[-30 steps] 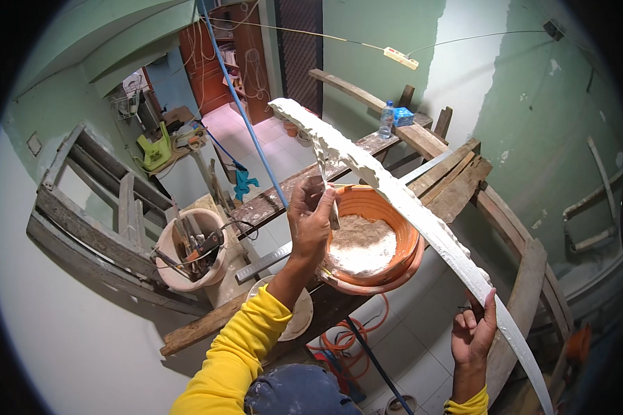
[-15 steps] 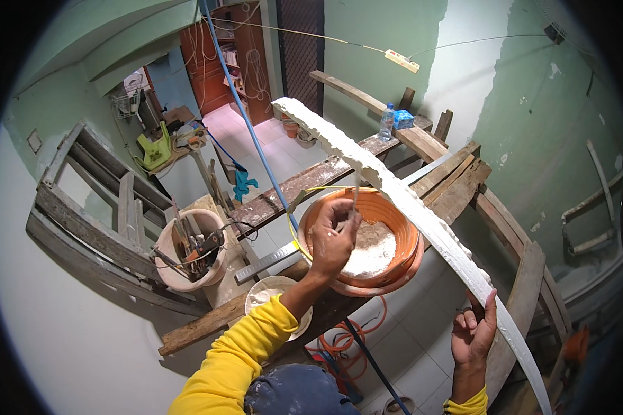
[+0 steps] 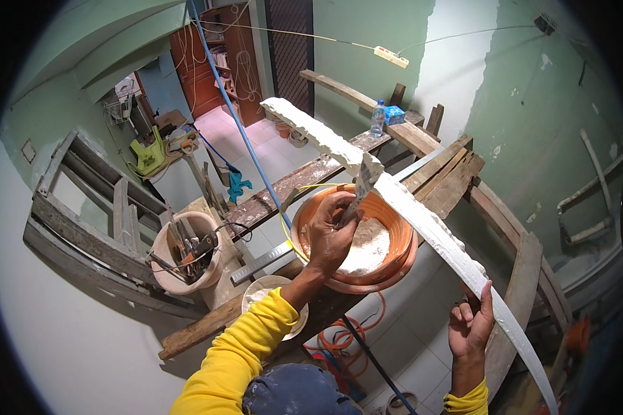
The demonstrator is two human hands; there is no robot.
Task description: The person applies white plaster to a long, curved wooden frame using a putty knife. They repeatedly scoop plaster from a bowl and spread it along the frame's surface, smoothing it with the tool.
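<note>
— Since a second ago, my left hand (image 3: 331, 238) has shifted right, over the round orange plastic bucket (image 3: 394, 220).
— What do its fingers have?
— They're closed around a narrow grey metal scraper (image 3: 362, 185), its blade tilted up at the middle of the long white plaster-coated strip (image 3: 432, 229). I can't tell if it's touching.
— And the strip?
— It slants across the bucket's far right side. My right hand (image 3: 469, 328) pinches its nearer part, thumb in front, forefinger partly hidden, other fingers curled.
— Inside the bucket?
— Loose white powder (image 3: 367, 254).
</note>
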